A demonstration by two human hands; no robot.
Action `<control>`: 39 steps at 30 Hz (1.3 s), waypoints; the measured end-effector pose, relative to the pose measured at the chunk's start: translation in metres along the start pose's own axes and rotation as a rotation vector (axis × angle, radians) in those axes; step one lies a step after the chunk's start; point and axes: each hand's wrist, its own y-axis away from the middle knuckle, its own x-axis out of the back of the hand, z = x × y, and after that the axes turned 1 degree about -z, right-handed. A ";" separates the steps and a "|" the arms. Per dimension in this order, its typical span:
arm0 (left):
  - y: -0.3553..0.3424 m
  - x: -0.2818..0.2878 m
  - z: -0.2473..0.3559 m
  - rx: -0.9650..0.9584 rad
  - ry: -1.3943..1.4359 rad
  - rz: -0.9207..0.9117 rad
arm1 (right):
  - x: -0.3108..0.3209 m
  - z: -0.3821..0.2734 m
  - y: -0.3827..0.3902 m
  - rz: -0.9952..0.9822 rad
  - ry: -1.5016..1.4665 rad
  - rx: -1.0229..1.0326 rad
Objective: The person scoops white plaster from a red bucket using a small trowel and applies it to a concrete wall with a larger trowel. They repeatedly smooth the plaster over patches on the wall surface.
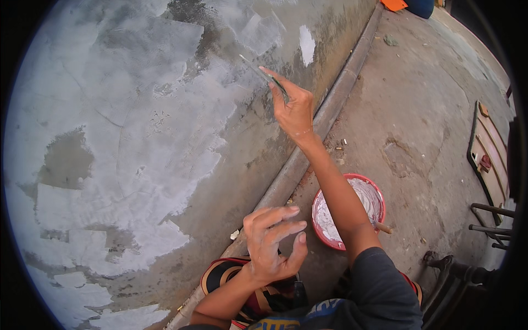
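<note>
The right hand (295, 110) grasped a scraper (254, 66) before the left wall (137, 121); nearer, the left hand (271, 242) curled loosely, empty. A red bowl (315, 224) of paste (369, 193) stood right.

Surroundings, concrete floor and right-hand margin

Concrete floor (445, 93), stained, with a rough patch (400, 155) at 3 o'clock; rounded pipe-like ledge (352, 69) running from 1 o'clock down to 7 o'clock; orange item (394, 4) at 1 o'clock, cut by the frame edge, beside a dark blue object (421, 7), kind not determinable; greenish-grey scrap (391, 40) between 1 and 2 o'clock; ribbed board (489, 148), dark-edged, at 3 o'clock, bearing a dark red lump (484, 163); tubular metal bars (493, 210) just below the board, towards 4 o'clock.
</note>
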 end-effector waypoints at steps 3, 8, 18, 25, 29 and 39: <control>0.001 -0.001 0.001 0.000 0.012 -0.008 | -0.013 0.007 0.003 0.088 0.064 0.092; 0.001 0.000 -0.001 0.012 0.007 -0.009 | -0.046 -0.017 0.056 0.041 0.096 0.112; 0.001 -0.006 0.004 -0.047 -0.011 -0.105 | -0.023 -0.013 0.080 -0.054 0.010 0.288; -0.004 -0.004 0.005 -0.065 -0.024 -0.090 | -0.113 -0.035 0.119 0.073 0.058 0.161; -0.003 -0.011 0.003 -0.066 0.002 -0.063 | -0.095 -0.045 0.164 -0.134 -0.033 0.118; 0.002 -0.006 0.008 -0.047 0.018 -0.088 | -0.003 -0.014 0.019 -0.075 -0.055 0.027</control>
